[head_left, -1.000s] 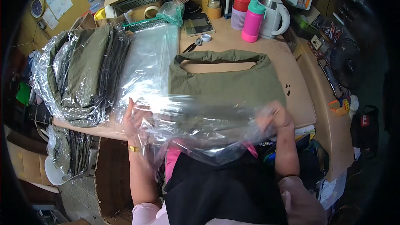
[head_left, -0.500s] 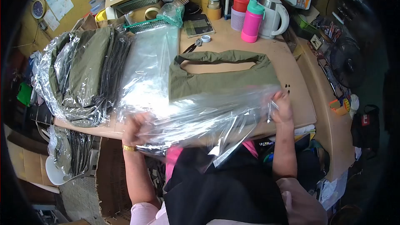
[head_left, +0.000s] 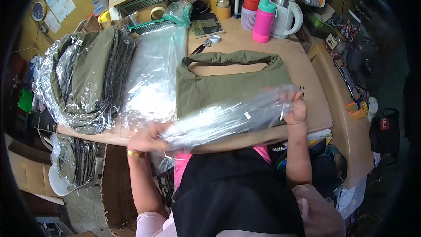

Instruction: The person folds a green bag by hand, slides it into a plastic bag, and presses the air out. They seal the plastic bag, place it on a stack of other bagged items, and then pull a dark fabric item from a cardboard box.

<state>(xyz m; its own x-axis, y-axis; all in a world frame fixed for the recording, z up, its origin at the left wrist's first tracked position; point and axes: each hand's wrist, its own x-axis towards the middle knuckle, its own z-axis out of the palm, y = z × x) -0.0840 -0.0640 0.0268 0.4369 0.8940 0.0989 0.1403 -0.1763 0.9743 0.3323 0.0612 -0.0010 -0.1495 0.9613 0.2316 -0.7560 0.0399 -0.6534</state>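
clear poly bag [head_left: 228, 116]: held stretched over the near edge of the olive fabric shoulder bag [head_left: 219, 83], slanting from that bag's near-left corner up to its right side.

grip: the left hand [head_left: 147, 138] is clenched on the poly bag's left end, just off the shoulder bag's near-left corner. the right hand [head_left: 296, 107] is closed on the right end, at the shoulder bag's right edge. the film is gathered in long creases between the two hands. whether its mouth is open cannot be told.

shoulder bag: laid flat on the tan table [head_left: 313, 83], strap at its far side.

judgement: the film appears to be being lined up with the shoulder bag. for this to be done well, both ends should be gripped evenly, the film drawn taut so the creases are pulled out, and the shoulder bag left flat so that nothing bunches under it.

surroundings, all relative to the shoulder bag:
- just left: a stack of empty clear bags [head_left: 153, 74].
- further left: a pile of packed bags [head_left: 87, 74] in plastic.
- just beyond the strap: scissors [head_left: 199, 48] and a tape roll [head_left: 215, 39].
- well beyond the strap: a pink bottle [head_left: 264, 19] with a white kettle [head_left: 287, 15] beside it.
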